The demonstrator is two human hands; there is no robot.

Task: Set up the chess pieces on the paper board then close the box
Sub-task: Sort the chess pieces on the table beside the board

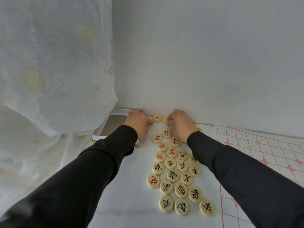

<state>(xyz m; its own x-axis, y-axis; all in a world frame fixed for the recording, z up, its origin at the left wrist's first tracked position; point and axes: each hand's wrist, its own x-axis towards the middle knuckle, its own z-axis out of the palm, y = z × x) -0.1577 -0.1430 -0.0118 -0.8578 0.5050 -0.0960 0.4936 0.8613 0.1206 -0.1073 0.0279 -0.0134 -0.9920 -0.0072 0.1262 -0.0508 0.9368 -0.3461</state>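
- On the white table (128, 195), seen by the head camera, round wooden chess pieces (172, 175) are lying in one loose cluster between the two arms. About twenty-six are showing. At least eight are bearing red characters, most of the rest are bearing black ones, and one is showing a blank face. The hands are hiding part of the pile, so a full count cannot be told.
- One paper board (263, 153), printed with a red grid, is lying flat at the right, near the cluster. Every piece in view is sitting off it, on the table.
- One box (115, 124) is standing open at the far left by the wall (197, 55), with its grey inside showing.
- The left hand (139, 122) is resting at the box's far right corner with its fingers curled. Whether it is gripping anything cannot be told.
- The right hand (180, 125) is arching over the far end of the cluster, fingertips down among the pieces. Whether it is pinching one cannot be told.
- Two black sleeves (92, 170) are covering the forearms.
- One sheer printed cloth (57, 71) is hanging at the left, draping over the box's left side.
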